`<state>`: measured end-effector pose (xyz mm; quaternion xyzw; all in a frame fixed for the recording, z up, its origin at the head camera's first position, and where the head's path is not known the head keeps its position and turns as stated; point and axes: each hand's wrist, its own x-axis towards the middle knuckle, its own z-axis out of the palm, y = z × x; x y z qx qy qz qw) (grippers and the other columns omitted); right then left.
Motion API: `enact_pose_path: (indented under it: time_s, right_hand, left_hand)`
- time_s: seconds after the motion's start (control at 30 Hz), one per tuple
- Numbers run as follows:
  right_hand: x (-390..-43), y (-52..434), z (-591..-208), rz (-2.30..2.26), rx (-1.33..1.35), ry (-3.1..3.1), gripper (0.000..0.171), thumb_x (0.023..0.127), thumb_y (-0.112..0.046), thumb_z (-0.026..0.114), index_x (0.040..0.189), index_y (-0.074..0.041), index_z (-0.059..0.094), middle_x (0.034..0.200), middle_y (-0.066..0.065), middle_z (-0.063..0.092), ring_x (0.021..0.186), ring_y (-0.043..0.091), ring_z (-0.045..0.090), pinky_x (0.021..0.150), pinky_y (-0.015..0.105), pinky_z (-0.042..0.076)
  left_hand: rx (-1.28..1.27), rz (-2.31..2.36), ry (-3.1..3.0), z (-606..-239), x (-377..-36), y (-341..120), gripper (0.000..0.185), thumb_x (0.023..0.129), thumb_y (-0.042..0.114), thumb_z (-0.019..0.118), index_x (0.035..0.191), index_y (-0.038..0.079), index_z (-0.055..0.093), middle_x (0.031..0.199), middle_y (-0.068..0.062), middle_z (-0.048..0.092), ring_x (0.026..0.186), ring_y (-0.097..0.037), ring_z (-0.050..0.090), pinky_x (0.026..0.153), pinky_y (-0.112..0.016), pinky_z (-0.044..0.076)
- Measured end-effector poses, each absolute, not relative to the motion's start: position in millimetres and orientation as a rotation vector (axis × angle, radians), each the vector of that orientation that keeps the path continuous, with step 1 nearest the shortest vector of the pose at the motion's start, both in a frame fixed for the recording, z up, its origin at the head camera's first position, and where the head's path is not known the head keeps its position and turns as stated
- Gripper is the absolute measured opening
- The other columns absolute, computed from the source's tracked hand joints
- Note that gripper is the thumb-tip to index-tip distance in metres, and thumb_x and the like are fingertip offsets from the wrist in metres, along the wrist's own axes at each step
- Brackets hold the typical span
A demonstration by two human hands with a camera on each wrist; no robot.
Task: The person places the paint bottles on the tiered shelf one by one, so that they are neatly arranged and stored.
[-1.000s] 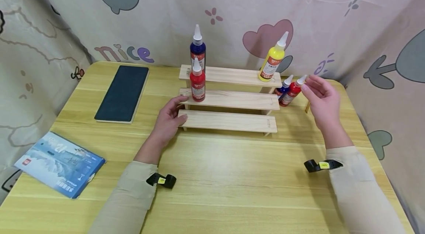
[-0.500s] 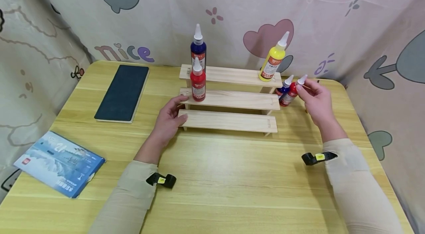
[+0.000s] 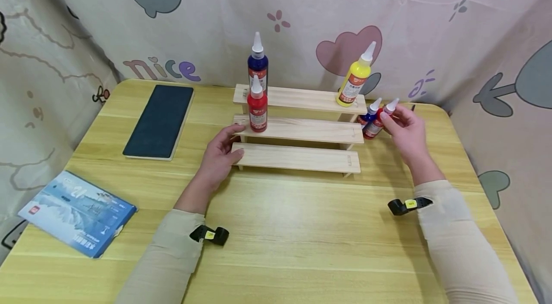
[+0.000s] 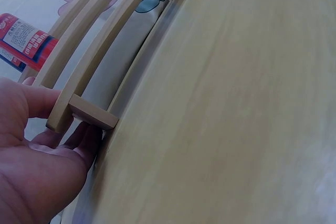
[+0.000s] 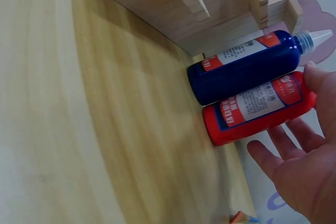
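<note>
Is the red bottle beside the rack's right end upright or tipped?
Upright: the red bottle stands on its base on the table, nozzle up, beside a blue bottle, with the right hand's fingers at its neck.

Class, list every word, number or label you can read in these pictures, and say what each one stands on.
"nice": on the curtain behind the table.
"21": on the blue booklet; its smaller print is too small to read.
Labels on the paint bottles, such as the red bottle: too blurred to read.
Yellow tags on the wrist straps: unreadable.

left hand [image 4: 37,166] touching end of wooden rack [image 4: 84,109] on table [image 4: 236,108]; red bottle [image 4: 23,41] behind.
</note>
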<state>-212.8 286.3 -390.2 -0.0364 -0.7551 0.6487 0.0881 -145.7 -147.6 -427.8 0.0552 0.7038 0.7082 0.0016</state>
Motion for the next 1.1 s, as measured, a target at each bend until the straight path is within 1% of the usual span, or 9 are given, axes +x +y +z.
enact_pose_path:
  time_s: [0.1, 0.17, 0.23, 0.3, 0.43, 0.57, 0.7, 0.93, 1.1]
  right_hand:
    - [-214, 285, -395, 2.036, -0.084, -2.16, 0.038, 0.085, -0.015, 0.068, 0.121, -0.003, 0.061, 0.11, 0.006, 0.06, 0.097, 0.016, 0.059, 0.075, 0.028, 0.052]
    - [-214, 286, -397, 2.085, -0.065, -2.098, 0.034, 0.086, -0.012, 0.067, 0.119, -0.005, 0.062, 0.108, 0.007, 0.06, 0.095, 0.016, 0.06, 0.074, 0.031, 0.052]
    - [-214, 286, -399, 2.121, -0.048, -2.039, 0.03, 0.087, -0.01, 0.066, 0.116, -0.004, 0.062, 0.107, 0.007, 0.061, 0.093, 0.017, 0.061, 0.072, 0.033, 0.053]
    - [-213, 287, -399, 2.131, -0.051, -2.013, 0.028, 0.087, -0.009, 0.065, 0.115, -0.005, 0.063, 0.106, 0.007, 0.06, 0.094, 0.017, 0.06, 0.07, 0.033, 0.053]
    - [-209, 289, -398, 2.115, -0.081, -2.012, 0.028, 0.088, -0.01, 0.065, 0.116, -0.005, 0.062, 0.108, 0.009, 0.059, 0.097, 0.019, 0.057, 0.068, 0.031, 0.054]
    - [-205, 290, -396, 2.105, -0.101, -2.021, 0.03, 0.088, -0.012, 0.065, 0.117, -0.007, 0.063, 0.11, 0.01, 0.058, 0.099, 0.021, 0.056, 0.067, 0.031, 0.054]
    - [-202, 292, -395, 2.129, -0.126, -2.006, 0.032, 0.087, -0.011, 0.065, 0.118, -0.004, 0.061, 0.109, 0.009, 0.057, 0.099, 0.02, 0.055, 0.067, 0.031, 0.054]
    - [-194, 293, -389, 2.128, -0.131, -2.024, 0.032, 0.087, -0.015, 0.065, 0.119, -0.008, 0.062, 0.112, 0.009, 0.055, 0.102, 0.02, 0.052, 0.068, 0.03, 0.054]
    - [-188, 294, -384, 2.133, -0.099, -1.997, 0.033, 0.087, -0.013, 0.065, 0.119, -0.006, 0.061, 0.111, 0.01, 0.055, 0.1, 0.021, 0.053, 0.068, 0.03, 0.054]
  left_hand:
    - [0.167, 2.217, 2.208, -427, -145, -148, 0.054, 0.085, -0.017, 0.054, 0.13, 0.013, 0.052, 0.137, -0.001, 0.045, 0.128, -0.018, 0.037, 0.108, -0.038, 0.024]
    - [0.17, 2.213, 2.207, -427, -145, -148, 0.054, 0.085, -0.016, 0.054, 0.13, 0.014, 0.052, 0.137, 0.0, 0.045, 0.128, -0.018, 0.036, 0.108, -0.038, 0.024]
    - [0.172, 2.212, 2.208, -427, -145, -148, 0.054, 0.085, -0.016, 0.054, 0.13, 0.015, 0.053, 0.136, 0.0, 0.045, 0.127, -0.018, 0.037, 0.108, -0.038, 0.024]
    - [0.176, 2.216, 2.207, -427, -145, -148, 0.054, 0.085, -0.016, 0.054, 0.13, 0.015, 0.053, 0.137, 0.0, 0.045, 0.127, -0.018, 0.037, 0.107, -0.038, 0.024]
    - [0.176, 2.215, 2.209, -427, -145, -148, 0.054, 0.085, -0.016, 0.054, 0.13, 0.014, 0.053, 0.137, 0.0, 0.045, 0.127, -0.019, 0.037, 0.107, -0.039, 0.025]
    - [0.168, 2.213, 2.208, -427, -145, -148, 0.054, 0.085, -0.016, 0.054, 0.13, 0.014, 0.053, 0.137, 0.0, 0.044, 0.127, -0.019, 0.037, 0.107, -0.039, 0.025]
    - [0.165, 2.22, 2.203, -427, -144, -148, 0.054, 0.085, -0.016, 0.054, 0.129, 0.013, 0.053, 0.137, 0.0, 0.044, 0.128, -0.018, 0.036, 0.108, -0.038, 0.024]
    - [0.164, 2.227, 2.2, -428, -145, -148, 0.053, 0.085, -0.016, 0.054, 0.13, 0.013, 0.053, 0.137, -0.001, 0.045, 0.128, -0.019, 0.036, 0.108, -0.038, 0.023]
    - [0.18, 2.233, 2.198, -429, -145, -148, 0.053, 0.085, -0.017, 0.054, 0.13, 0.012, 0.052, 0.138, -0.001, 0.045, 0.129, -0.019, 0.036, 0.108, -0.038, 0.023]
